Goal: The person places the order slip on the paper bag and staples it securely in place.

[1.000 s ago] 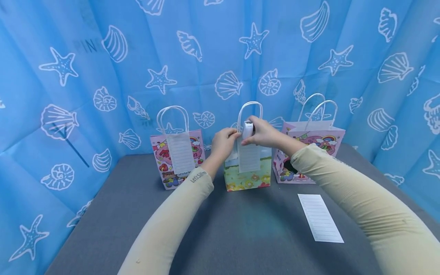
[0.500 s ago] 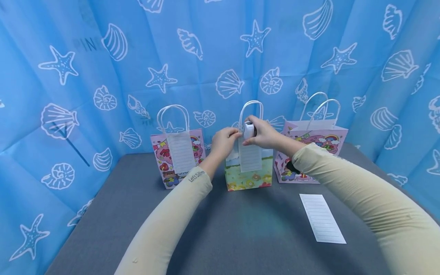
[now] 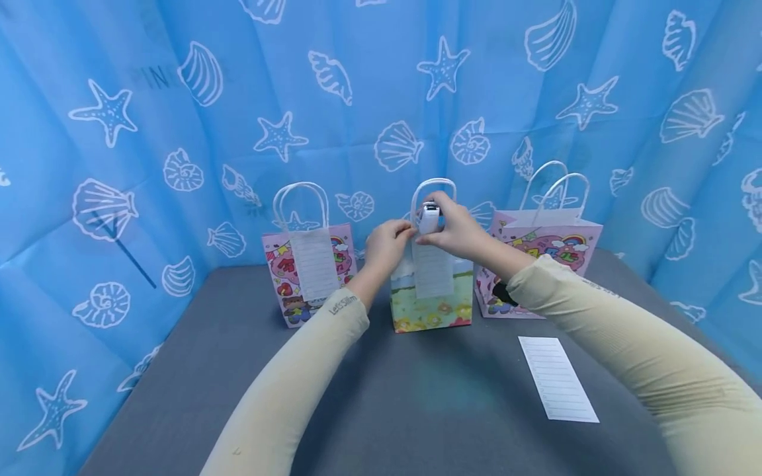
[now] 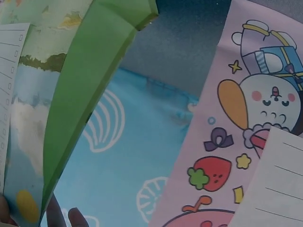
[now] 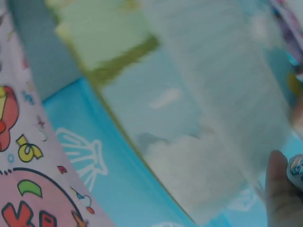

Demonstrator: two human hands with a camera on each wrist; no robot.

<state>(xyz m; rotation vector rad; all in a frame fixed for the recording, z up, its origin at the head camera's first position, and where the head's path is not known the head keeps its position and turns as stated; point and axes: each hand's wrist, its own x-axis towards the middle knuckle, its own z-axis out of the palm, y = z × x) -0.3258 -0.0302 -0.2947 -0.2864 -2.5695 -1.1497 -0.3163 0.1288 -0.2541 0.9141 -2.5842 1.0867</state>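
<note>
A green floral paper bag point(image 3: 431, 316) with white twisted handles stands upright in the middle of the table. A lined paper slip point(image 3: 432, 277) lies against its front, reaching up to the top edge. My left hand point(image 3: 385, 250) pinches the slip and the bag's top edge at the left; in the left wrist view, fingertips point(image 4: 57, 213) show behind the bag. My right hand point(image 3: 458, 230) grips a small white stapler point(image 3: 428, 221) at the bag's top edge, over the slip's upper part. The right wrist view shows the thumb point(image 5: 279, 194) beside the slip; the stapler's jaws are hidden.
A pink cartoon bag point(image 3: 282, 291) with a lined slip point(image 3: 313, 264) on its front stands at the left. Another pink bag point(image 3: 571, 241) stands at the right, behind my right forearm. A loose lined slip point(image 3: 557, 378) lies on the grey table point(image 3: 417, 423). A blue shell-print curtain point(image 3: 357, 79) hangs behind.
My right hand and the stapler have shifted up slightly, and the stapler has tilted a little. The left hand keeps its pinch in nearly the same place.
</note>
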